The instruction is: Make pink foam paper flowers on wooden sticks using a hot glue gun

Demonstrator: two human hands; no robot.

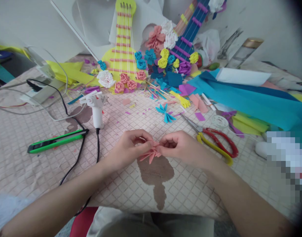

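Both my hands meet over the near middle of the table on a small folded pink paper piece [151,154]. My left hand [128,146] pinches its left side with curled fingers. My right hand [183,148] pinches its right side, fingers closed on the pleats. The paper's fanned ends hang below my fingers, just above a brown stain [156,177] on the pink quilted cloth [30,171].
A white glue gun [95,107] with black cord stands left of centre, a green utility knife [58,141] beside it. Red-and-yellow scissors [215,141] lie right. A blue paper bow [165,113], yellow paper guitar [123,49], paper flowers [163,57] and blue paper sheets [252,102] fill the back.
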